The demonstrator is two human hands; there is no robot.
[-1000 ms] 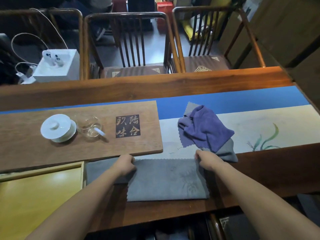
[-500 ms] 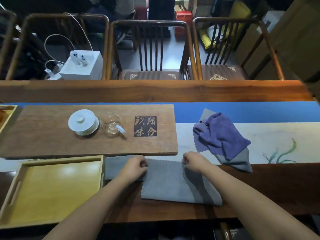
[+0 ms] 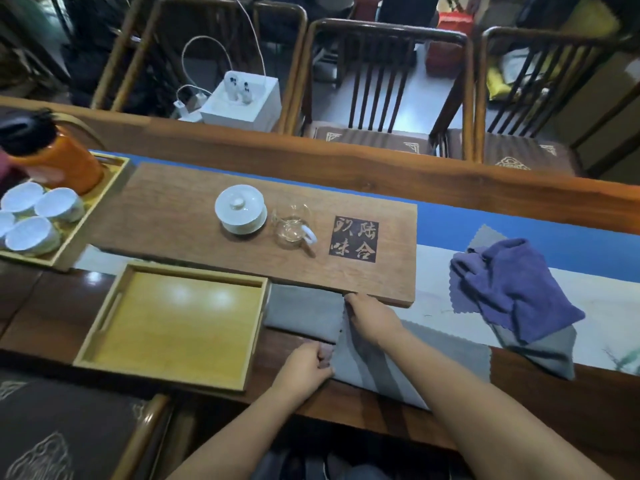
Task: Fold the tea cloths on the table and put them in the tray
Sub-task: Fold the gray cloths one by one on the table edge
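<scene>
A grey tea cloth [image 3: 446, 358] lies at the table's near edge, partly folded over toward the left. My left hand [image 3: 306, 363] pinches its near left corner. My right hand [image 3: 369, 315] pinches its far left corner beside the wooden board. Under that edge lies another flat grey cloth [image 3: 299, 311], right next to the yellow wooden tray [image 3: 104, 313], which holds nothing. A crumpled purple cloth [image 3: 512, 285] lies on another grey cloth [image 3: 543, 351] at the right.
A wooden tea board [image 3: 180, 216] carries a white lidded cup [image 3: 240, 213] and a glass pitcher [image 3: 294, 226]. A second tray [image 3: 72, 233] at far left holds several white cups and an orange flask [image 3: 52, 157]. Chairs stand behind the table.
Both hands have carried the cloth's edge leftward, folding it over. My left hand moved from the far corner to the near one. The view swung left, showing the trays.
</scene>
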